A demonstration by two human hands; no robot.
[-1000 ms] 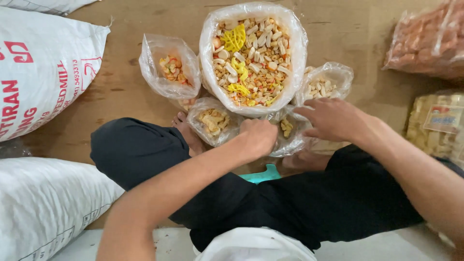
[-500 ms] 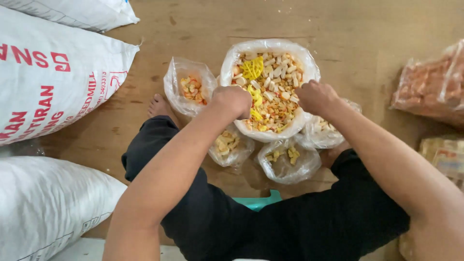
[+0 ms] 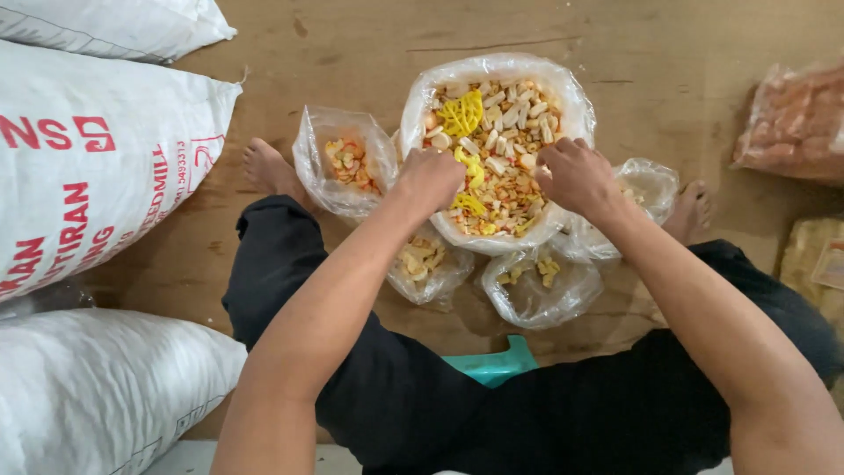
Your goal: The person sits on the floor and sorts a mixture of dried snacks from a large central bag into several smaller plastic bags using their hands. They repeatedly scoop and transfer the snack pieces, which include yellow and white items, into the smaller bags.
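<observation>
Nearest the camera, the person's lap in black trousers [image 3: 422, 413] fills the lower frame, with a corner of a teal plastic seat [image 3: 497, 365] showing between the legs; the rest of it is hidden. Both forearms reach forward from the bottom edge, elbows cut off.

Just past the knees lie two small clear plastic bags [image 3: 536, 286] holding a few pale and yellow crackers each; the left one is partly covered by the left wrist. The left hand [image 3: 431, 176] rests curled at the near rim of the large clear plastic bag of mixed crackers [image 3: 501, 84], fingers folded under so that it cannot be told whether they grip anything. The right hand [image 3: 576, 176] sits at the same rim, fingers bent down into the crackers; their tips are hidden, so whether they pinch a piece cannot be told.

The big bag stands open on the brown wooden floor [image 3: 352, 62], between the hands and beyond them. It is filled with white sticks, orange pieces and yellow lattice crackers. Beside it on the left stands a small bag with orange and yellow crackers [image 3: 343, 163]; on the right another small clear bag [image 3: 651, 189] is mostly hidden behind the right hand. Bare feet [image 3: 268, 167] show at either side.

White woven sacks with red print [image 3: 97, 158] line the left edge, cut off. At the right edge, a blurred bag of orange snacks [image 3: 796, 119] is also cut off.
</observation>
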